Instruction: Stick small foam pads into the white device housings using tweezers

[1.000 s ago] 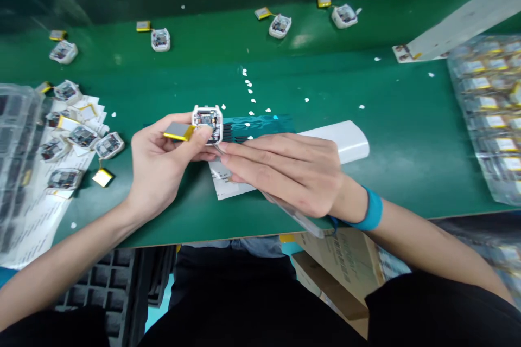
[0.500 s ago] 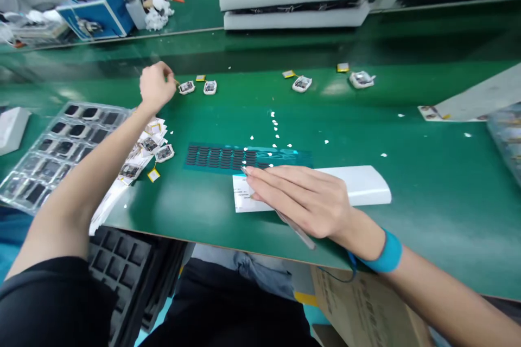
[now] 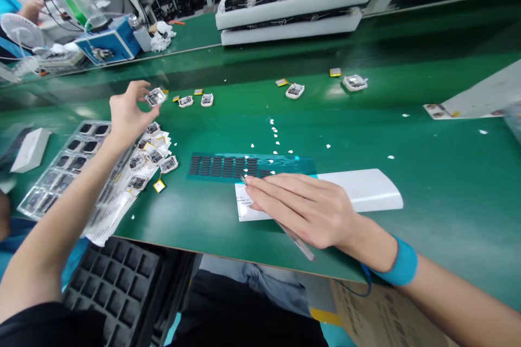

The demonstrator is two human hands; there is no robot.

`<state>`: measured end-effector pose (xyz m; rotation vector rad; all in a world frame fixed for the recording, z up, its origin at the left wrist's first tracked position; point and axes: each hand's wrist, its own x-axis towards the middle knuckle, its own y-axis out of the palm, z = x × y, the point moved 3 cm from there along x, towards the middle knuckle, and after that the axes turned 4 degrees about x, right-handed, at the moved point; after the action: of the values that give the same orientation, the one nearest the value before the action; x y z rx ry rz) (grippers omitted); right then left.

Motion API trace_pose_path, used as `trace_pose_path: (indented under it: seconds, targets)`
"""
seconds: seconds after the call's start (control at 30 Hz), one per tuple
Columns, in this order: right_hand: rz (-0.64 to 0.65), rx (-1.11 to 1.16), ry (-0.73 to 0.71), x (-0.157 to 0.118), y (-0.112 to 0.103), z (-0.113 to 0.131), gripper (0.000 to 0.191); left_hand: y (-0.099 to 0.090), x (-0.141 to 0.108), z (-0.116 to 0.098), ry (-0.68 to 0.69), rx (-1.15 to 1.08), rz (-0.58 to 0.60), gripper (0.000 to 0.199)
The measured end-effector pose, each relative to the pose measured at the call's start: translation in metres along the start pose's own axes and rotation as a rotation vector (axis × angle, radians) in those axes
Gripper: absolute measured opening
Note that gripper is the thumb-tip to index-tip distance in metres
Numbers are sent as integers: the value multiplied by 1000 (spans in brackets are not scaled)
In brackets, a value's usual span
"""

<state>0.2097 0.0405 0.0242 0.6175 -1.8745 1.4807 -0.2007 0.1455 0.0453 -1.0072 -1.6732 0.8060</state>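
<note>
Between the thumb and fingers of my left hand is a small white device, raised above the bench at the left. My right hand lies over a white sheet, closed on metal tweezers, whose tip shows by the fingertips. Just beyond that tip is a teal film strip bearing rows of small black pieces. Small white devices with yellow batteries stand along the back, one of them near the middle and another farther right.
A clear tray of dark-faced units and papers topped with more devices lie at the left. White foam trays stand at the back. Tiny white pieces dot the green bench. A person's hand shows far left.
My left hand has moved left and down, and the white device now shows raised in its fingers. My right hand stays at the sheet with the tweezers. The whole view has shifted slightly.
</note>
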Motion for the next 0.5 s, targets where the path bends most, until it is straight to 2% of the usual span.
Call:
trace_pose_path:
  seconds: [0.1,0.23,0.37,0.43,0.5]
  targets:
    - [35,-4,-8,-2,1,0,14,-13,-31,-27,131,-41,29,65]
    - [-11,-12,8,1,1,-1,12,-12,-52,-40,255,-66,213,48]
    - [8,-26,1,4,1,-2,10,6,-43,-34,345,34,434,44]
    - [20,-30,-4,4,1,-2,10,22,-28,-34,351,96,466,47]
    - [25,-21,-2,3,2,-2,11,42,-8,-37,363,122,439,53]
